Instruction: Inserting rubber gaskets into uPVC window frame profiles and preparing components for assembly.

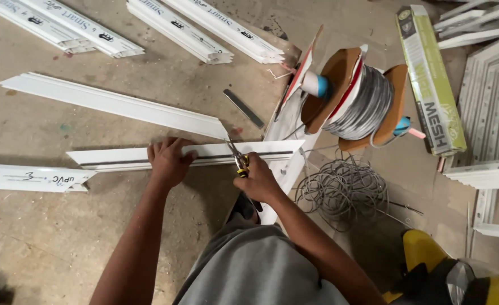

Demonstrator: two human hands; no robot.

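On a dusty concrete floor, seen from above, a person is kneeling over a long white plastic profile strip that is lying flat and running left to right in front of them, with a dark groove along its length. At the far left another white strip is lying end to end with it, and a third is slanting above. The left hand is pressing palm down on the profile strip, its fingers lying close together and curling over the far edge to pin it. Just to the right, the right hand is closing in a fist around yellow-and-black-handled pliers, whose tip is touching the strip near its groove; whether the tip is open cannot be told. The strip looks light, stiff and smooth, likely to slide or flex, so holding it flat near the working point seems soundest. Further right, a wooden spool of grey cord is standing on the floor, a loose tangle of the cord is lying below it, and a green box is lying beyond.
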